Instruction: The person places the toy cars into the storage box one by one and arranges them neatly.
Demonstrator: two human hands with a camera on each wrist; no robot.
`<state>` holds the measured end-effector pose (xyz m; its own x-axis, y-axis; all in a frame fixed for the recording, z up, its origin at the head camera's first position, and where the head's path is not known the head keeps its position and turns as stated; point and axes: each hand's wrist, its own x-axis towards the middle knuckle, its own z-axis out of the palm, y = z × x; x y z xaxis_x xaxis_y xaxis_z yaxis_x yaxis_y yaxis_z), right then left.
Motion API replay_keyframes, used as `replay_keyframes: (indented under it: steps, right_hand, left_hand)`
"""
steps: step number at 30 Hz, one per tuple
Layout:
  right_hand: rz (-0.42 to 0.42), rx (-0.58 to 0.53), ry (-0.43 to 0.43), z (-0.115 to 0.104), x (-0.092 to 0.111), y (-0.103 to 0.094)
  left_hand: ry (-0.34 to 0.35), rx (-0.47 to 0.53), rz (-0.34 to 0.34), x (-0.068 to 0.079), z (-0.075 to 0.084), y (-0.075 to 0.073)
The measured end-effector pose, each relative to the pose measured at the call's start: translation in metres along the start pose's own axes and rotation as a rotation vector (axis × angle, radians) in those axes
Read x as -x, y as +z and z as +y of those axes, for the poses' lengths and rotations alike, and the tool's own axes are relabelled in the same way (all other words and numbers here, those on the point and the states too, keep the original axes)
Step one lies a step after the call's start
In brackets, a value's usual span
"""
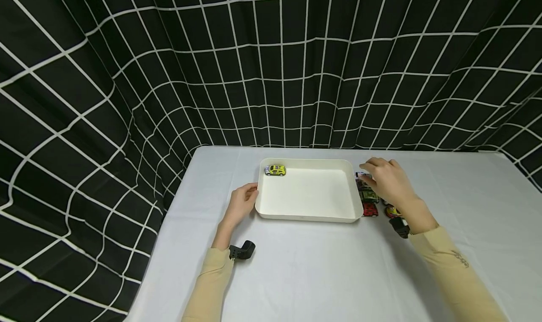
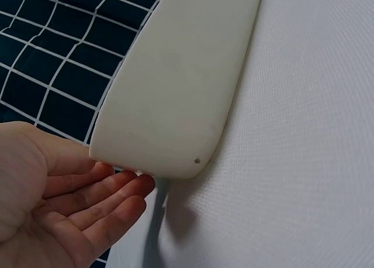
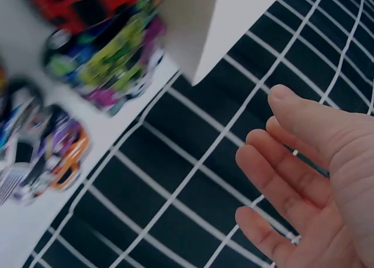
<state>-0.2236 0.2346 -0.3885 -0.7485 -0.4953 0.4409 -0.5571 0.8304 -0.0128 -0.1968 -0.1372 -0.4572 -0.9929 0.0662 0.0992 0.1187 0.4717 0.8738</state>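
Note:
A white rectangular tray lies on the table, with a yellow toy car inside its far left corner. At its left side my left hand rests with loosely extended fingers touching the outer wall; the left wrist view shows these fingers against the tray's end. My right hand hovers by the tray's right side, above toy cars, thumb and fingers apart and holding nothing. Beneath and beside it are a green toy car, a red toy car and others, partly hidden by the hand.
A red and yellow toy car sits near my right wrist. White cloth covers the table. Behind it and to the left hangs a black curtain with a white grid. Each wrist wears a black strap.

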Motion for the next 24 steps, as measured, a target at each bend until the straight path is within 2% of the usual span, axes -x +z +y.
replay_keyframes:
  steps: [12,17,24]
  right_hand:
    - [0.039,0.008,0.002,0.021,0.046,-0.008]
    - [0.009,0.036,0.018,0.028,0.067,-0.01]
    - [-0.005,0.019,0.057,0.034,0.089,-0.011]
  left_hand:
    - [0.01,0.013,0.017,0.0,-0.002,0.001]
    - [0.003,0.013,0.015,-0.001,-0.003,0.001]
    - [0.003,0.014,0.012,-0.001,-0.003,0.001]
